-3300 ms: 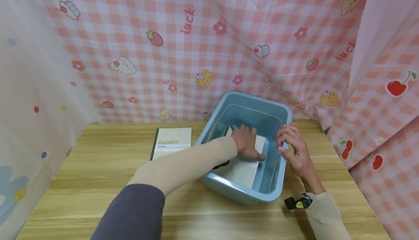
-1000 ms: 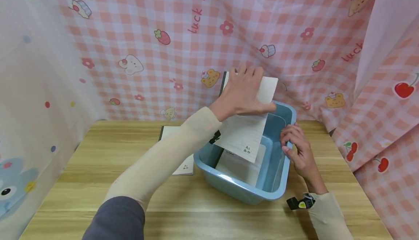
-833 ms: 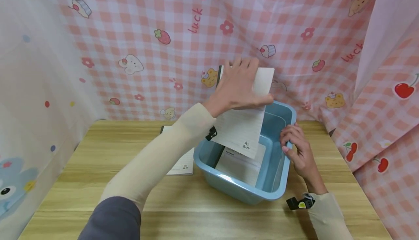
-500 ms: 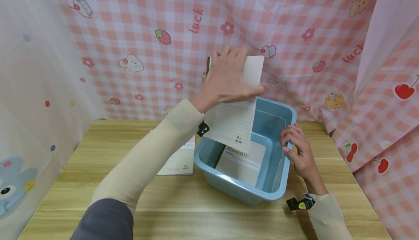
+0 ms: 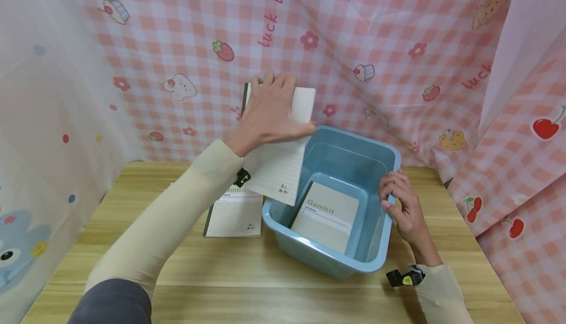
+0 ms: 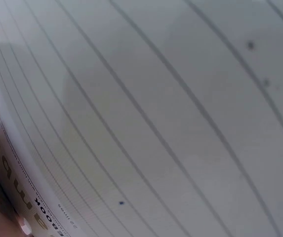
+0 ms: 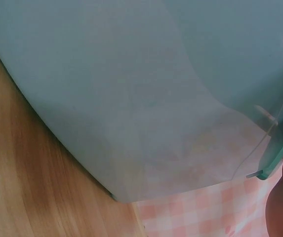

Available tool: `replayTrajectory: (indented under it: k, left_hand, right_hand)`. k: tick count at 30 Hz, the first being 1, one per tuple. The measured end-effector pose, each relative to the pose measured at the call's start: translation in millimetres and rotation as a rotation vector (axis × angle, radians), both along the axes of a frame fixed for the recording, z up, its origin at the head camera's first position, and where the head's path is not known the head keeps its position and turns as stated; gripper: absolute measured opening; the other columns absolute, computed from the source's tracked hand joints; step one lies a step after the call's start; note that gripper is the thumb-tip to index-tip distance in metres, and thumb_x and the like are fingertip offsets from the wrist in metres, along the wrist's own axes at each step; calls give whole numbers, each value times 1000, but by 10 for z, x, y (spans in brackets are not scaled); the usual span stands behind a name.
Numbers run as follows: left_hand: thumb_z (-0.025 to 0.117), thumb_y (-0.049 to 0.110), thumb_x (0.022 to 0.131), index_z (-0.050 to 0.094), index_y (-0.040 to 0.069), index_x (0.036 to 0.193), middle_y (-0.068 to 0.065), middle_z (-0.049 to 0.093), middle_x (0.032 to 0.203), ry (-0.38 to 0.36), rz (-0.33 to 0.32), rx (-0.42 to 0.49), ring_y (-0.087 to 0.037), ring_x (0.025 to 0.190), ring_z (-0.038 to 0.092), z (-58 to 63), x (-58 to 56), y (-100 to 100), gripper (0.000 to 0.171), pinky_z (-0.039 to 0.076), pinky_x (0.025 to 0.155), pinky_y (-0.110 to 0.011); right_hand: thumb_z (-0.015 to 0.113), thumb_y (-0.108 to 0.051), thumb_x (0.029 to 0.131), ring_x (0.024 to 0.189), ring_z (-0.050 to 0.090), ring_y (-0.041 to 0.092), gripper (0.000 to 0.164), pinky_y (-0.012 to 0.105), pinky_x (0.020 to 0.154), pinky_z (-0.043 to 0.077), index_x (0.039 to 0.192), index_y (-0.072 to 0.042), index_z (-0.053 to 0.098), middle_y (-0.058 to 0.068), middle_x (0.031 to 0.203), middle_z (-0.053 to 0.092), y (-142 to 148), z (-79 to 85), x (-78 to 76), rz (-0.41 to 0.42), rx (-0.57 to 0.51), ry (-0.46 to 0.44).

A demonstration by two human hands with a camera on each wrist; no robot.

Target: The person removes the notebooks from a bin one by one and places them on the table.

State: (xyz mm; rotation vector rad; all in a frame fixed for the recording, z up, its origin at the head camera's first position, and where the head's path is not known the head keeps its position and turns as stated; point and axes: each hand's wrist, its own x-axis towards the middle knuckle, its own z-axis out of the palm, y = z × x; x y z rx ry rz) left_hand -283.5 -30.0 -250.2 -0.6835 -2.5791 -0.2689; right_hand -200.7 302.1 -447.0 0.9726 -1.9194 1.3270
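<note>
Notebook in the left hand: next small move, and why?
I'd ease the held notebook slightly farther left, probably over the other notebook on the table. In the head view its lower right corner overlaps the blue bin's left side, and the left hand has brought it leftward from over the bin. The right hand grips the right rim.

Pink checked curtain (image 5: 185, 29) (strawberry-and-cupcake print) behind a wood-grain table (image 5: 239, 289).

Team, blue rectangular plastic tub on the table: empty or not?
Not empty. The head view shows a white paper notebook with gold "Gambit" lettering inside the blue rectangular plastic tub.
</note>
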Motion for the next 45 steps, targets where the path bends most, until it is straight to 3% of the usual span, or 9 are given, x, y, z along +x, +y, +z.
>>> replayTrajectory:
  k: [7,15,19,25,32,34,39,45]
  left_hand:
    - [60,71,70,49,13,106,-7,51,100,-12,21,-9,-28,98,42,-232,-61,-367,70,31,92,-52]
    - [65,69,71,52,7,114,-13,54,105,-140,130,-26,-33,104,44,-528,-96,-855,77,31,98,-59]
    - [65,66,71,52,5,125,-14,53,102,-190,171,-13,-34,102,44,-683,-112,-1105,82,29,98,-60]
    - [66,64,74,52,3,116,-17,55,99,-218,220,-32,-37,98,46,-933,-126,-1469,76,32,96,-62]
    - [67,69,78,48,-4,137,-30,56,129,-303,254,-59,-50,125,46,-1210,-121,-1809,95,22,108,-76]
    - [67,69,80,48,-5,134,-32,54,135,-336,256,-75,-53,127,45,-1281,-123,-1887,93,23,106,-77]
    - [70,64,81,49,-5,129,-33,56,133,-370,274,-111,-53,124,47,-1471,-150,-2056,86,20,106,-81]
    - [68,66,83,40,-9,143,-38,47,144,-427,305,-140,-56,136,38,-1768,-185,-2205,100,18,108,-80]
  right_hand:
    - [50,1,81,110,50,24,14,45,120,18,77,-7,60,6,96,62,3,-14,27,-15,-2,-15]
    - [50,2,82,110,49,24,14,45,120,17,77,-7,60,6,96,61,4,-8,6,-14,2,-19]
    - [51,0,84,108,49,24,12,44,119,19,76,-5,59,9,95,61,2,-13,1,0,-3,-1]
    - [52,0,83,108,49,24,13,45,119,19,77,-7,60,7,96,61,1,-11,-4,-3,5,-6]
    - [51,2,81,107,49,24,13,45,119,19,76,-8,60,12,94,60,8,12,-4,-16,8,-16]
    - [51,2,81,108,49,24,13,46,119,19,77,-8,60,11,94,61,6,17,-12,-19,10,-22]
    - [50,2,79,107,49,25,13,49,120,18,76,-7,59,10,94,60,0,29,-30,-21,4,-28]
    - [50,2,78,107,49,25,13,47,119,18,75,-7,59,14,92,59,12,11,-15,-17,3,-23]
